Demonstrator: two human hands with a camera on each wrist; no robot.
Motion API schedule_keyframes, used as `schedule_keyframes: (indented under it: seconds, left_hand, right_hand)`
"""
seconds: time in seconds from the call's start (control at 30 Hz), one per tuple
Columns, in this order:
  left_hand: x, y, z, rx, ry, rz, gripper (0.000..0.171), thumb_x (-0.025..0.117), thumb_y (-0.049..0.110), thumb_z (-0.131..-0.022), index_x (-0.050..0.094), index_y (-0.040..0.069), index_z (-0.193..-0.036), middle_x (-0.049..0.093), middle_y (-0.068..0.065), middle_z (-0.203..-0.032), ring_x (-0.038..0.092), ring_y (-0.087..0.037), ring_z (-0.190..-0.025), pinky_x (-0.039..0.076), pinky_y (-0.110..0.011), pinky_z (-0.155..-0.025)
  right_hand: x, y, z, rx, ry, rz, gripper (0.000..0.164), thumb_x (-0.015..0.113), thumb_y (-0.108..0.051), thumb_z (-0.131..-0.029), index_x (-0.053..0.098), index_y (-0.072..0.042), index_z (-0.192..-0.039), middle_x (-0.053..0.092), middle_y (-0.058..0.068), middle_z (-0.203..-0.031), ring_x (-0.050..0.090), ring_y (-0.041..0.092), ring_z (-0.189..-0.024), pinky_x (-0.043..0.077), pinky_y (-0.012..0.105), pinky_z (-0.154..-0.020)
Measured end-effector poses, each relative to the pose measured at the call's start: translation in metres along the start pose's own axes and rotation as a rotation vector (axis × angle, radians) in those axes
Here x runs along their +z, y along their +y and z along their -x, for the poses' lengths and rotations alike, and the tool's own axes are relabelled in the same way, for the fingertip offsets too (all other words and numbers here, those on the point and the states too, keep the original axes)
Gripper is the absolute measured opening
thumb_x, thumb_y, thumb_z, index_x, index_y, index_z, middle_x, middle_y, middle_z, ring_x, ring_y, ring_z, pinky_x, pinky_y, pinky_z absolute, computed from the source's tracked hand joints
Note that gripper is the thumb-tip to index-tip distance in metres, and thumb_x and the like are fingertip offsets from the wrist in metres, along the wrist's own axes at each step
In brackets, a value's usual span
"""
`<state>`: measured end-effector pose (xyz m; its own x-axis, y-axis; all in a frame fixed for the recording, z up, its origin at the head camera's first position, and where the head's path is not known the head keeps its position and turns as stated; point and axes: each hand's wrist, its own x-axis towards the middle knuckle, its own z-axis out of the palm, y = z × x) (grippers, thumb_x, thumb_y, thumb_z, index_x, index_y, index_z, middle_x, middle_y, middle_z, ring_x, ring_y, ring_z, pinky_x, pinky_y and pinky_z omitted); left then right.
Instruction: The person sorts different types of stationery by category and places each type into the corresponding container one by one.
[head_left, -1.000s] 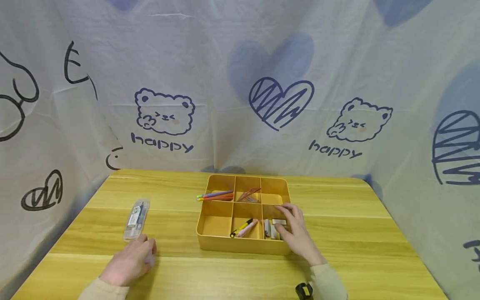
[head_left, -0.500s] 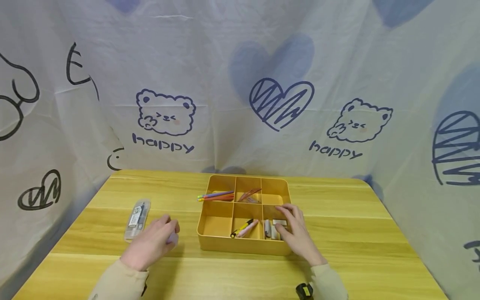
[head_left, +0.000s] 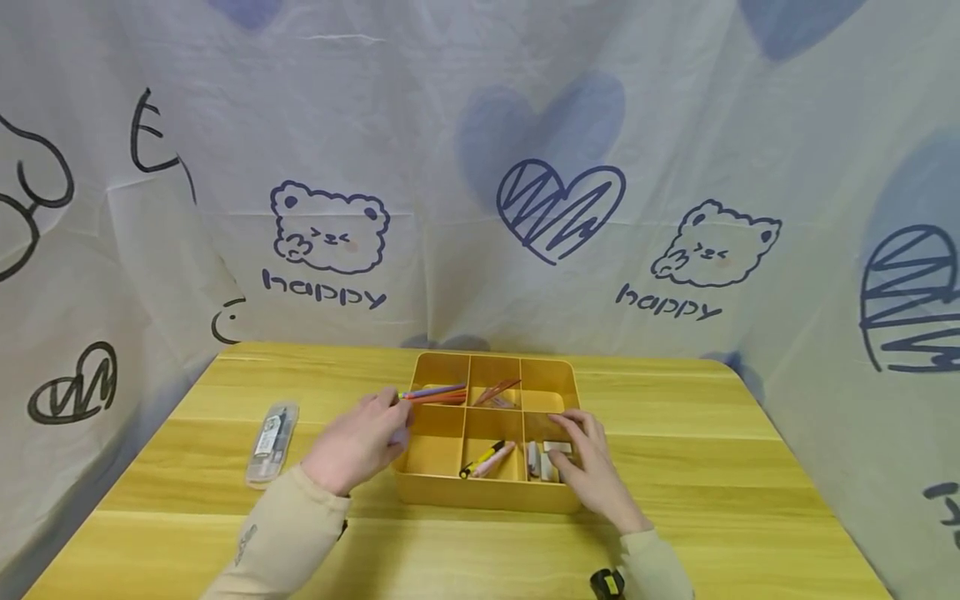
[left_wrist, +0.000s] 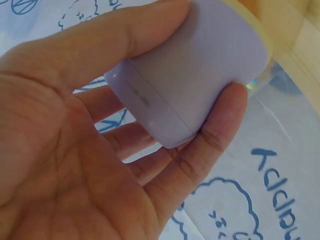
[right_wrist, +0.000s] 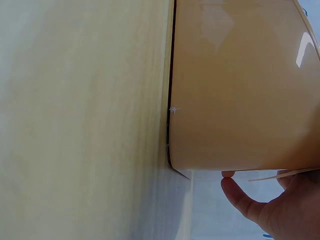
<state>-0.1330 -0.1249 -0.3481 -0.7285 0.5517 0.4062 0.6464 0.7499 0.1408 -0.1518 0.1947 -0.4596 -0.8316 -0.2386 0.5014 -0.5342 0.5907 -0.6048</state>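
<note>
My left hand holds a small lavender plastic piece between thumb and fingers, at the left side of the organizer box. Rounded in shape, the piece has a seam near one end and a yellow edge at the other; its exact kind does not show. At the box's right wall, my right hand grips the rim, with some fingers down along the outside. White and grey erasers lie in the front right compartment beside it.
Colored pencils lean over the back left compartment's edge. A brown set square is in the back middle one, and two pens are in the front middle one. A clear pencil case lies left.
My left hand has moved right and away from me, from beside the pencil case to the box's left edge, carrying the lavender piece. My right hand stays in place.
</note>
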Motion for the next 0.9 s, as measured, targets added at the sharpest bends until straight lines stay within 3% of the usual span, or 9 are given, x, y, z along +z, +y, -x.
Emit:
schedule_keyframes:
  seconds: [0.27, 0.4, 0.6, 0.77, 0.9]
  left_hand:
    - [0.012, 0.005, -0.02, 0.024, -0.039, 0.043, 0.019, 0.062, -0.011, -0.069, 0.054, 0.005, -0.075, 0.046, -0.007, -0.073, 0.046, -0.026, -0.062, 0.045, -0.035, -0.049]
    - [0.025, 0.002, -0.024, 0.033, -0.048, 0.024, 0.02, 0.064, -0.006, -0.068, 0.051, 0.009, -0.072, 0.047, -0.006, -0.075, 0.05, -0.028, -0.065, 0.047, -0.037, -0.046]
    - [0.043, 0.001, -0.028, 0.012, -0.093, 0.007, 0.019, 0.061, -0.005, -0.07, 0.047, 0.009, -0.068, 0.047, -0.009, -0.077, 0.052, -0.028, -0.069, 0.048, -0.039, -0.044]
    - [0.057, -0.002, -0.032, 0.013, -0.115, -0.004, 0.021, 0.065, -0.006, -0.065, 0.049, 0.009, -0.065, 0.051, -0.008, -0.072, 0.051, -0.023, -0.064, 0.05, -0.039, -0.05]
    - [0.067, -0.003, -0.036, -0.03, -0.134, 0.009, 0.019, 0.064, -0.007, -0.066, 0.053, 0.008, -0.064, 0.057, -0.01, -0.072, 0.057, -0.027, -0.064, 0.051, -0.043, -0.05]
  right_hand:
    - [0.0, -0.001, 0.0, 0.045, -0.021, -0.01, 0.045, 0.062, 0.001, -0.089, 0.053, 0.001, -0.133, 0.041, 0.017, -0.132, 0.031, 0.035, -0.125, 0.037, 0.066, -0.094]
    - [0.0, 0.0, -0.001, 0.039, -0.016, -0.001, 0.045, 0.062, 0.001, -0.088, 0.053, 0.002, -0.132, 0.041, 0.018, -0.132, 0.031, 0.035, -0.125, 0.038, 0.066, -0.094]
    - [0.0, 0.002, -0.001, 0.042, -0.026, -0.013, 0.044, 0.062, 0.0, -0.089, 0.053, 0.002, -0.133, 0.041, 0.019, -0.132, 0.031, 0.034, -0.124, 0.038, 0.065, -0.094]
    - [0.0, 0.003, 0.0, 0.049, -0.04, -0.02, 0.044, 0.061, -0.001, -0.09, 0.052, 0.002, -0.133, 0.04, 0.02, -0.133, 0.03, 0.034, -0.125, 0.038, 0.065, -0.094]
    - [0.001, 0.004, 0.0, 0.055, -0.044, -0.021, 0.044, 0.061, -0.002, -0.09, 0.052, 0.002, -0.133, 0.039, 0.02, -0.133, 0.03, 0.034, -0.125, 0.038, 0.065, -0.094]
